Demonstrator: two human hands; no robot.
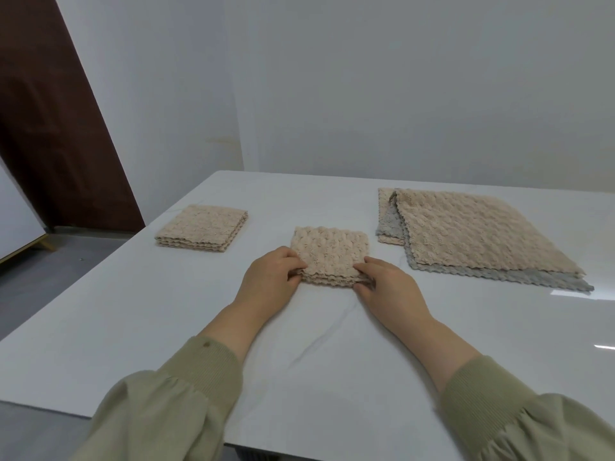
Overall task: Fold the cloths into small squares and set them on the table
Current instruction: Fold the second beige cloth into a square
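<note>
At the far left of the white desk (133, 327) lies a finished square (201, 228), a beige cloth folded into several layers and set well apart from the work.

In the middle, the left hand (271, 277) pinches the near-left corner of the folded cloth (329, 257), its fingers curled against the stacked edges. This cloth lies flat on the desk, already down to a small square with its layered edge facing the person. The right hand (386, 282) grips the near-right corner, thumb on top; its fingers seem to tuck under the layers, though the angle hides them.

Judging by this, the folding of the second cloth is all but done, and the step in hand is squaring the edges. Next it needs releasing or sliding left towards the finished square.

To the right, the unfolded cloths (482, 234) wait in a loose pile, a beige one on top of a grey cloth (549, 282); one must then be drawn off.
</note>
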